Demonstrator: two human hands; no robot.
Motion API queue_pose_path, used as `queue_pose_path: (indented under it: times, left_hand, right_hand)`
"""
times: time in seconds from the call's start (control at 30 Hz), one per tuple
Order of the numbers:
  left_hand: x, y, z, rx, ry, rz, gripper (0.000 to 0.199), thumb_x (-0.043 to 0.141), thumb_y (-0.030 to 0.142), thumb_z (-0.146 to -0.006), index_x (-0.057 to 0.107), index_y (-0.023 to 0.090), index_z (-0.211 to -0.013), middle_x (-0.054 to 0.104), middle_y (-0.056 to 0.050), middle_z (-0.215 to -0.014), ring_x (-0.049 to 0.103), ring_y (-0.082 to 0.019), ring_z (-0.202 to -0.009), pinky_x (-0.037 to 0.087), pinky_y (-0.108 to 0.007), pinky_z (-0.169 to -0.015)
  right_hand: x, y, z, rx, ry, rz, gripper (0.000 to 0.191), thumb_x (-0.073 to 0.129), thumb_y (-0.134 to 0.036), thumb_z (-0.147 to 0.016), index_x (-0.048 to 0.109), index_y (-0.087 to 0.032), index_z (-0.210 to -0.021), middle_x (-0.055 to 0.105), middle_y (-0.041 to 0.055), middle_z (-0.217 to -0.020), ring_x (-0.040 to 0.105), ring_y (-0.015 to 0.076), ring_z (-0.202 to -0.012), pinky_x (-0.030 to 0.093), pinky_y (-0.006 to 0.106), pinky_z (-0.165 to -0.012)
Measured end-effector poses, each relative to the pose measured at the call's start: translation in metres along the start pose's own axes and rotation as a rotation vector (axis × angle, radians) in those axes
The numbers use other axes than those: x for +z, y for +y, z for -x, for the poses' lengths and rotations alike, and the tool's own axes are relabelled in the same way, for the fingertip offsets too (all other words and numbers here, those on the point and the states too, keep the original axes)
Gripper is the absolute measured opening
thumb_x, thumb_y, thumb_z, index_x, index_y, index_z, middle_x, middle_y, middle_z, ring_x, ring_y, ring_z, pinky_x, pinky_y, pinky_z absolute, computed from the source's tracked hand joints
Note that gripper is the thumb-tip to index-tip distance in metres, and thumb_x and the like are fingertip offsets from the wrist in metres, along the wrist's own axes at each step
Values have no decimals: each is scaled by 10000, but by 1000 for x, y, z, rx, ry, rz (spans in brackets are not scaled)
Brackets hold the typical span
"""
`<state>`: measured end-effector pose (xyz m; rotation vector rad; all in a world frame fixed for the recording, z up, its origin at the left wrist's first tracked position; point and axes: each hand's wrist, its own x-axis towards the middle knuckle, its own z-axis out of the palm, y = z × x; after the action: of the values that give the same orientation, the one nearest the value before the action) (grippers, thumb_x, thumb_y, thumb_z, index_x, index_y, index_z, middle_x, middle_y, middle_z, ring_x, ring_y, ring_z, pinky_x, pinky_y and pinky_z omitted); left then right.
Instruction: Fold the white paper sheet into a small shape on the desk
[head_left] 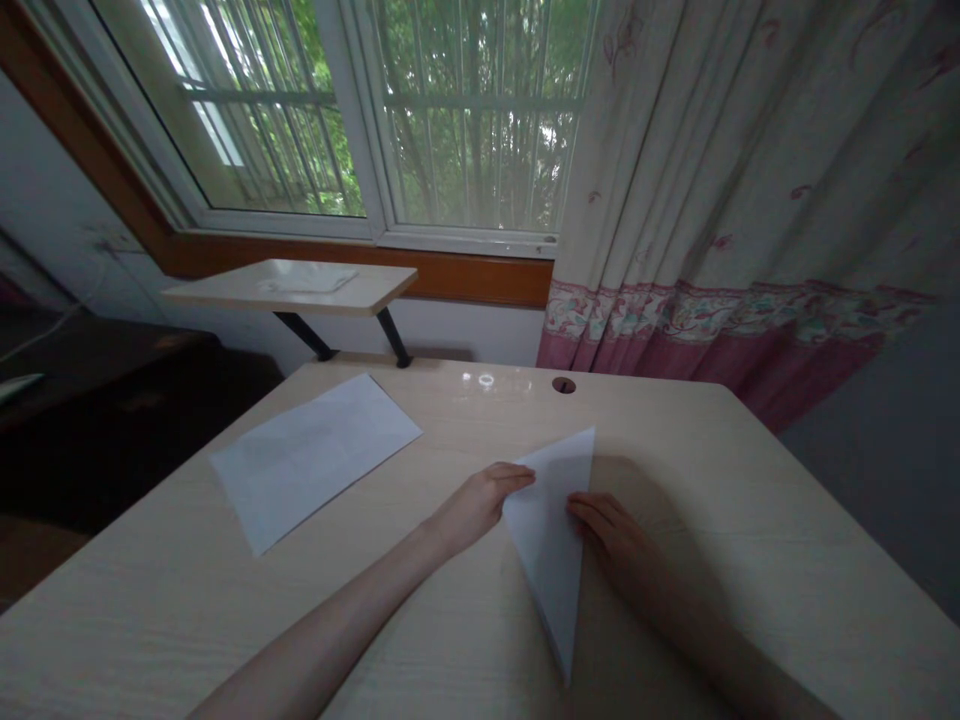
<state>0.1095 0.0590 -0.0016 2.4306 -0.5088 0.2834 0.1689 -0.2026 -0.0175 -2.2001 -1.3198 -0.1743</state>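
A white folded paper (551, 530) with pointed upper and lower ends lies between my hands on the pale wooden desk (420, 610). My left hand (484, 503) grips its left edge, fingers together on top and the thumb hidden. On the opposite edge, the fingers of my right hand (611, 535) are pressed together, holding the paper. Farther left on the desk rests a flat, lightly creased white sheet (315, 460), touched by neither hand.
A small raised shelf (367, 290) on black supports stands at the desk's back left, with a crumpled white item (307, 280) on it. A round cable hole (564, 385) sits near the back edge. Behind are a window and a floral curtain (720, 200).
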Motion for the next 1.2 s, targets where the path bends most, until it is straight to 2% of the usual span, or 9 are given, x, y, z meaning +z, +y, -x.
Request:
queue_pose_path:
  times: [0.23,0.47,0.63,1.0,1.2]
  left_hand:
    - [0,-1,0,12,4,1,628,394,-100,-733,609,170,-1257,619,-79,-1286,549,-183,-1220,447,-352,-1054]
    - [-1,1,0,17,7,-8,635,390,-97,-726,611,179,-1254,622,-67,-1287,552,-174,-1217,450,-343,-1050]
    - [-3,3,0,13,8,-6,623,394,-87,-733,611,184,-1250,623,-66,-1285,552,-177,-1218,454,-352,-1044]
    - [-2,3,0,12,8,-6,584,416,-93,-757,619,171,-1237,627,-75,-1277,554,-179,-1215,448,-341,-1051]
    - [-2,2,0,14,11,5,570,421,-89,-775,619,176,-1239,627,-71,-1278,556,-177,-1212,456,-343,-1042]
  right_hand:
    - [1,-9,9,123,-17,-76,478,430,-93,-866,529,-244,-1308,592,92,-1296,547,243,-1197,453,491,-1026]
    - [-1,-20,20,205,-66,-118,622,488,-140,-832,377,-251,-1435,425,87,-1476,372,253,-1366,318,524,-1123]
    - [-2,-29,23,175,-90,-131,680,488,-97,-787,347,-238,-1437,367,89,-1511,295,259,-1406,300,560,-1126]
    - [-11,-49,29,46,-215,-91,696,537,-103,-736,384,-176,-1411,357,132,-1511,308,288,-1399,328,564,-1109]
    - [-13,-64,30,-27,-185,-70,747,517,-72,-650,387,-134,-1383,345,167,-1509,310,300,-1395,351,554,-1096]
